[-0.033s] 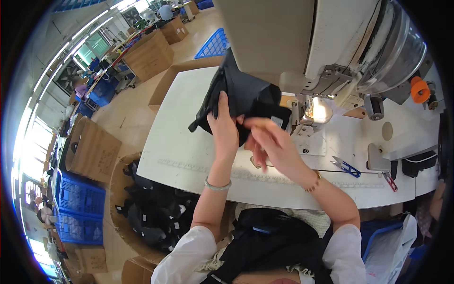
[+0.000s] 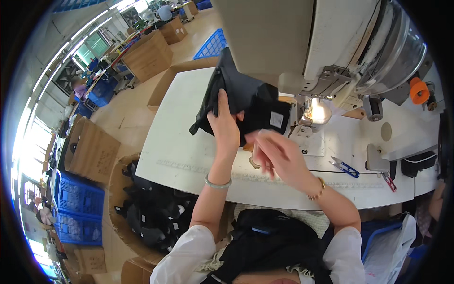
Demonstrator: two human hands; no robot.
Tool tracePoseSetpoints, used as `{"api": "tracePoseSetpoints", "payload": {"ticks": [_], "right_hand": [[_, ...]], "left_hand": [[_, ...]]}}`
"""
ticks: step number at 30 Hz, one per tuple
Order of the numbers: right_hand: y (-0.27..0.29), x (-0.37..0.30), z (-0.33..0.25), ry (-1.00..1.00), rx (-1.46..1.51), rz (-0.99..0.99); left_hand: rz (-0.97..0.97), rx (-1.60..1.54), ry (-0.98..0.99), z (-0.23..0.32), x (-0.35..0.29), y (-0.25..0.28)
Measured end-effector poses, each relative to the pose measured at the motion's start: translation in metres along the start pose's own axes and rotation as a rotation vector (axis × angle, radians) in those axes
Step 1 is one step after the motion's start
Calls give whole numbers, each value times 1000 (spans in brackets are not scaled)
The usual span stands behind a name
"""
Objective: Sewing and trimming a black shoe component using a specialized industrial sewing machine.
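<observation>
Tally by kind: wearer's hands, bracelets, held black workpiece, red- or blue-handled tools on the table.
Hands: 2 (left hand, right hand)
Bracelets: 2 (pale bangle, gold bracelet)
Black workpiece: 1
Tools: 2 (blue-handled tool, red-handled tool)
Total: 7

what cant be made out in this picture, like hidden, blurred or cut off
Left hand: head view, some fingers hidden by the folded black fabric piece.
Right hand: head view, fingertips motion-blurred; whether they hold anything is unclear.
White rectangular label: head view, print too small to read.
Boxy cream sewing machine: head view, top cut off by the upper edge.
Brown cardboard box: head view, bottom hidden by heaped black fabric pieces.
</observation>
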State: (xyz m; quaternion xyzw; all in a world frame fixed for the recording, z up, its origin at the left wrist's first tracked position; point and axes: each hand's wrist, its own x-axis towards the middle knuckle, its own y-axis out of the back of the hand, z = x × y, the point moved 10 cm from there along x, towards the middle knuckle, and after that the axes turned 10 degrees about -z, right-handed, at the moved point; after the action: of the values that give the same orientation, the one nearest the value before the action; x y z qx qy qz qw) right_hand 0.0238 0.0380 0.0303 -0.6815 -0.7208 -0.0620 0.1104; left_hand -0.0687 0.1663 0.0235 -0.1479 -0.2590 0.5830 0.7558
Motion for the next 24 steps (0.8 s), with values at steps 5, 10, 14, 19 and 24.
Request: {"api": "tracePoseSetpoints", "payload": {"ticks": [5, 10, 14, 19, 24], "right_hand": [[120, -74, -37, 216, -162, 599], [166, -17, -12, -40, 123, 443], [178, 13, -1, -145, 161, 165], [166, 13, -1, -9, 301, 487], [181, 17, 22, 80, 350, 448]], "left_hand": [[-177, -57, -123, -1, 21, -41], [-346, 423, -239, -24, 23, -90], [-300, 630, -343, -45, 15, -106], [-442, 77, 53, -80, 7, -113], [-345, -207, 28, -74, 12, -95]]}}
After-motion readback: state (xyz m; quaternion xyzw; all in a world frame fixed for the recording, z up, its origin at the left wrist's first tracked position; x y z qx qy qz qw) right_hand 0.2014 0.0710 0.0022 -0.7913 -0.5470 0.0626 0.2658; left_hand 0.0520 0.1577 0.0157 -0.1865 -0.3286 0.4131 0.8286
